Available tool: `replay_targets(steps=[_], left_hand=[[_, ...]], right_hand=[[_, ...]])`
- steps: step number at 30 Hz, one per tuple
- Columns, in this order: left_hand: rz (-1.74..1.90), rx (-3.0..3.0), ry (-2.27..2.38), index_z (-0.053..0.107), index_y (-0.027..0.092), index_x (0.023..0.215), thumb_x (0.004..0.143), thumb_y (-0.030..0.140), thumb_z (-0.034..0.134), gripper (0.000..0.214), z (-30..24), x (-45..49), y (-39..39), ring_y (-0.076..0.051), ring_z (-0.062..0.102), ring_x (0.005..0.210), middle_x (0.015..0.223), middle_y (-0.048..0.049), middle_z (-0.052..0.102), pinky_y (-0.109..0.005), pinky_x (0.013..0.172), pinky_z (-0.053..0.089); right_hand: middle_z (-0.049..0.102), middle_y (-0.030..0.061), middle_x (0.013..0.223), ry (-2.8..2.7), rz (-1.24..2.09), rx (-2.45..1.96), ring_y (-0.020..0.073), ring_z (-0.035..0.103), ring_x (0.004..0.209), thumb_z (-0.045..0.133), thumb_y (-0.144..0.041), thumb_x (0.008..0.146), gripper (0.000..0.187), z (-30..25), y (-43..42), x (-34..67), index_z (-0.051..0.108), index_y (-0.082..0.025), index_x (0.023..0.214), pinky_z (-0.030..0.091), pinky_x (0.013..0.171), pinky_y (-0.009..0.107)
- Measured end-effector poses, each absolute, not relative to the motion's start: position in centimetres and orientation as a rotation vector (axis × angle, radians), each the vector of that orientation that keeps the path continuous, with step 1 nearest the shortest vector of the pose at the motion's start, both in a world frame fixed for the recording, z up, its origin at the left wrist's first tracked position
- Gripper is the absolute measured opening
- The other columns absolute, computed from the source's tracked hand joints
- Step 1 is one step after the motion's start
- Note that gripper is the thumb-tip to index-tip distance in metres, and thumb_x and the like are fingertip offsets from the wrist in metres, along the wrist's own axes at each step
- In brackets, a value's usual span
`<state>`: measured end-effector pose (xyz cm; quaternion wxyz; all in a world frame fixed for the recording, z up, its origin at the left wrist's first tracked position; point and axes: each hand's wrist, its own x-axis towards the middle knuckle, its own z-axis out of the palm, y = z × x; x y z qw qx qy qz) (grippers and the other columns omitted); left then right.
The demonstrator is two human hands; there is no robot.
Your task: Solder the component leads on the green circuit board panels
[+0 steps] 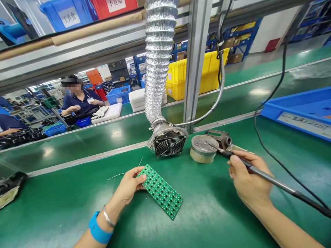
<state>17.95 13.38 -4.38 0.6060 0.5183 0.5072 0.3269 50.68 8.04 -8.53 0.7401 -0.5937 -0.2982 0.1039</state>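
My left hand [133, 184] grips one end of a green circuit board [162, 191], thumb on top, the board tilted above the green bench. A thin strand of solder wire [116, 177] sticks out beside that hand; whether the fingers hold it I cannot tell. In my right hand [249, 177] is a soldering iron [269, 179], held like a pen. Its tip lies over the round tin [203, 151] of grey, grainy material, seemingly touching it. Behind the tin sits a dark metal soldering iron stand [219, 137], partly hidden.
A fume fan [170, 144] hangs on a silver duct [159, 62] above the bench. The iron's black cable [271, 155] loops at the right, near a blue tray [300, 110]. A metal post [198, 62] rises behind. Across the line, a person [80, 100] works.
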Motion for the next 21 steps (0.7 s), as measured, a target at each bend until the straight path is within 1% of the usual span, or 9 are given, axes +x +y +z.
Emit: replay_targets(steps=[3,6,10,15,18,21], left_hand=[[0.876,1.065,1.138,0.061,0.02,0.108,0.07,0.037,0.079,0.046,-3.2,16.1,11.2,-0.015,0.064,0.08,0.101,-0.0048,0.064,-0.034,0.076,0.056],[0.995,0.986,1.117,0.058,0.023,0.107,0.07,0.034,0.08,0.045,-2.8,15.0,9.7,-0.015,0.065,0.084,0.102,-0.002,0.063,-0.034,0.079,0.058],[1.076,0.912,1.086,0.057,0.022,0.109,0.07,0.031,0.081,0.047,-3.0,14.4,8.9,-0.017,0.066,0.086,0.104,-0.0031,0.065,-0.033,0.079,0.059],[1.094,0.833,1.021,0.057,0.022,0.112,0.072,0.026,0.081,0.046,-3.2,14.0,8.7,-0.016,0.066,0.089,0.108,-0.0028,0.064,-0.032,0.079,0.06],[1.099,0.813,0.986,0.056,0.021,0.114,0.074,0.027,0.08,0.047,-3.0,13.8,8.6,-0.016,0.066,0.09,0.112,-0.004,0.063,-0.032,0.08,0.06],[1.11,0.797,0.958,0.056,0.021,0.116,0.074,0.028,0.08,0.049,-2.9,13.7,8.4,-0.016,0.067,0.089,0.111,-0.0047,0.065,-0.032,0.081,0.059]], right_hand=[[0.061,0.0018,0.068,-0.646,0.227,-1.321,0.0121,0.049,0.042,0.073,-0.044,0.074,0.037,-8.7,8.1,50.5,0.066,-0.017,0.098,0.038,0.039,0.028],[0.061,0.0018,0.067,-0.647,0.216,-1.356,0.0129,0.05,0.043,0.073,-0.041,0.073,0.037,-8.8,8.0,50.3,0.067,-0.017,0.1,0.038,0.04,0.028],[0.06,0.0014,0.064,-0.654,0.23,-1.394,0.0135,0.049,0.039,0.072,-0.037,0.071,0.035,-9.0,8.1,50.2,0.067,-0.017,0.099,0.038,0.038,0.029],[0.058,0.0004,0.06,-0.675,0.256,-1.334,0.0131,0.046,0.036,0.071,-0.033,0.069,0.029,-8.3,7.9,49.6,0.065,-0.018,0.093,0.035,0.036,0.03],[0.057,0.0008,0.059,-0.656,0.244,-1.348,0.0138,0.045,0.035,0.069,-0.031,0.067,0.027,-7.5,7.9,49.2,0.066,-0.017,0.09,0.033,0.036,0.031],[0.055,-0.0003,0.057,-0.646,0.229,-1.357,0.0137,0.043,0.034,0.067,-0.03,0.064,0.027,-7.0,8.0,49.2,0.066,-0.018,0.088,0.033,0.036,0.032]])
